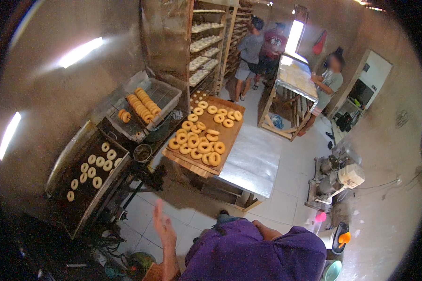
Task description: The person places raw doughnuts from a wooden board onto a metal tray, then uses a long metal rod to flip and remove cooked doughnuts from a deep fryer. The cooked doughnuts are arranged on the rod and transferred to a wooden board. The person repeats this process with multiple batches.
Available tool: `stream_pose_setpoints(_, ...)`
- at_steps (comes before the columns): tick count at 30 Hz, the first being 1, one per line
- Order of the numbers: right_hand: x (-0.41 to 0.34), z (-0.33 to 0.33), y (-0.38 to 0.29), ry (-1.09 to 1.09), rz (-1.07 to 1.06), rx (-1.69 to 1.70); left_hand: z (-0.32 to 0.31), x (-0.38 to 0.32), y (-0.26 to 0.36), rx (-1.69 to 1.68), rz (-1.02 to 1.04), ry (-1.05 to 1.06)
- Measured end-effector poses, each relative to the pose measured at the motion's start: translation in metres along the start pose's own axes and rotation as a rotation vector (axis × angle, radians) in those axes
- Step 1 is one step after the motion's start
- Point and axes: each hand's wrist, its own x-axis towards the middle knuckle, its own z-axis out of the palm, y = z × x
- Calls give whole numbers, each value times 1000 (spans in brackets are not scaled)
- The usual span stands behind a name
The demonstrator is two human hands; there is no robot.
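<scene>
My left hand (pixel 164 224) is raised in front of me at the lower middle, its fingers extended and nothing seen in it. My right hand is hidden; only part of that arm shows beside the purple shirt. Left of me, pale dough rings (pixel 91 172) float in dark oil in a metal fryer (pixel 121 159). Browned rings (pixel 193 141) lie piled on a wooden board (pixel 228 140) ahead. Between fryer and board, more browned rings (pixel 140 107) are threaded on sticks over a clear plastic tub (pixel 172 92).
A metal-topped table (pixel 256 158) carries the board. A small metal bowl (pixel 142 153) sits by the fryer. Behind stands a rack (pixel 205 47) of dough trays. Several people are farther back, one at a second table (pixel 295 77). A mixer (pixel 337 181) stands at right; pipes (pixel 107 240) lie low left.
</scene>
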Motion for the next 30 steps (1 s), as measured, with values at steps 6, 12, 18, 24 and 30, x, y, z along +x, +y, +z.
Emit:
stream_pose_setpoints(6,18,8,-13,54,-43,59,35,-184,-186,-495,-1156,-614)
stream_pose_setpoints(12,12,4,26,131,12,81,-4,-191,-154,-746,-1230,-829)
stream_pose_setpoints(18,13,-21,-22,24,48,131,-2,-54,-97,-837,-596,-561)
stream_pose_setpoints(24,28,-4,-17,53,119,119,-42,42,112,-991,151,-220)
stream_pose_setpoints(30,1,0,-14,163,-126,49,-145,15,221,-1704,54,-637)
